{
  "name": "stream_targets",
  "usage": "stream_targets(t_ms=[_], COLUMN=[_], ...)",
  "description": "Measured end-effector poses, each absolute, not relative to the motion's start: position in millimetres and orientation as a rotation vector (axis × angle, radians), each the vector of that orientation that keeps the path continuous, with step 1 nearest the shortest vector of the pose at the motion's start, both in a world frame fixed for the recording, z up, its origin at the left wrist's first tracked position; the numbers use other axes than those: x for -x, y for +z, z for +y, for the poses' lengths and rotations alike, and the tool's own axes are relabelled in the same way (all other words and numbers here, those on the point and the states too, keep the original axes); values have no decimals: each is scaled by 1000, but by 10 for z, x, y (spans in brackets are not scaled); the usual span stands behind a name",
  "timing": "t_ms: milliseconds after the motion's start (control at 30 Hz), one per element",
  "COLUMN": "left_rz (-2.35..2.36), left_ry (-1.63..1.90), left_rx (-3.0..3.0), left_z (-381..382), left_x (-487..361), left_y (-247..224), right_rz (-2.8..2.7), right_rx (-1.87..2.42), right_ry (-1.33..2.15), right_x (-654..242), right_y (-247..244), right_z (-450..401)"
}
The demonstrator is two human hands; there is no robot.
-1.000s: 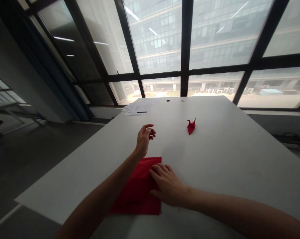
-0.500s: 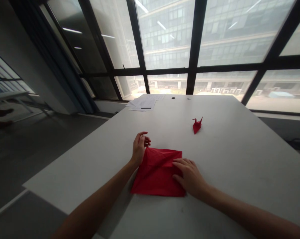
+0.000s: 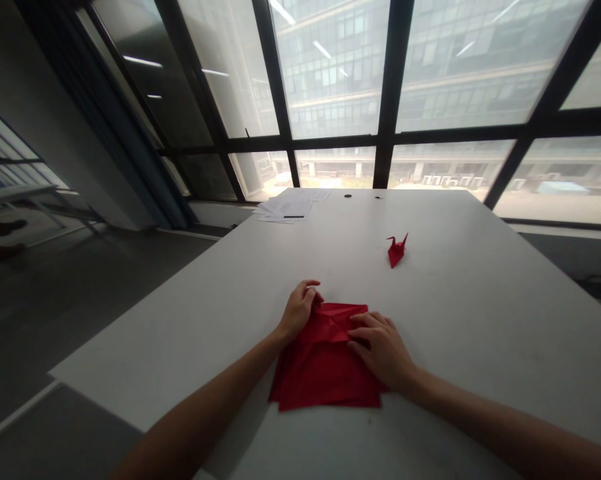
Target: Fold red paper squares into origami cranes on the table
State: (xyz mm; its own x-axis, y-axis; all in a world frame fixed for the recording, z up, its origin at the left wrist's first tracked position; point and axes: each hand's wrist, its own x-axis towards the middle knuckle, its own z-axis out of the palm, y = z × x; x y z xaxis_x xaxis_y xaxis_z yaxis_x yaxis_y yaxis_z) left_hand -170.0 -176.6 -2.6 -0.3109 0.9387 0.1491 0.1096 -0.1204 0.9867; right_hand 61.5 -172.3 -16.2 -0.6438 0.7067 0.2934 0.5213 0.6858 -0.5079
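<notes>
A folded sheet of red origami paper (image 3: 328, 377) lies on the white table in front of me, with layers fanned out at its near corners and creases across its upper part. My left hand (image 3: 300, 310) is at the far left corner, fingers curled in and closed on the paper's edge. On the right side, my right hand (image 3: 383, 347) grips the upper layer, its fingertips and thumb bent onto a fold; part of the paper is hidden under the palm. Farther off to the right stands a finished red paper crane (image 3: 396, 253).
Loose printed sheets (image 3: 285, 208) with a dark strip on them lie at the table's (image 3: 205, 313) far left. A small dark disc (image 3: 347, 196) is near the far edge. Large windows (image 3: 335, 73) rise behind, and a blue curtain (image 3: 125, 133) hangs to the left.
My left hand has moved right and closer, onto the paper's far left corner. The paper has shifted slightly nearer, and its layers now stick out unevenly. My right hand has barely moved.
</notes>
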Motion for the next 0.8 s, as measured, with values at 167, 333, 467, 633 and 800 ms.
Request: stream_targets(t_ms=[167,333,467,633,800], left_rz=[1428,1411,1478,1428,1389], left_ry=[1517,1629,1501,945,558], left_rx=[-1222,-1273,-1584,-2181,-2301], left_z=[-1735,-1773,-1864,-2048,-2121], left_x=[1735,1832,1738,1466,1583], left_y=[-46,37,85,138,214], right_rz=[-2389,-2431,-2360,-2199,-2222], right_rx=[864,805,799,895,1004], right_ry=[459,368,381,374,399], right_x=[-643,-895,-1378,-2084,-2464], right_y=[-130,34,13,-149,-207], right_z=[-1689,-1631,-1453,-1255,-1271])
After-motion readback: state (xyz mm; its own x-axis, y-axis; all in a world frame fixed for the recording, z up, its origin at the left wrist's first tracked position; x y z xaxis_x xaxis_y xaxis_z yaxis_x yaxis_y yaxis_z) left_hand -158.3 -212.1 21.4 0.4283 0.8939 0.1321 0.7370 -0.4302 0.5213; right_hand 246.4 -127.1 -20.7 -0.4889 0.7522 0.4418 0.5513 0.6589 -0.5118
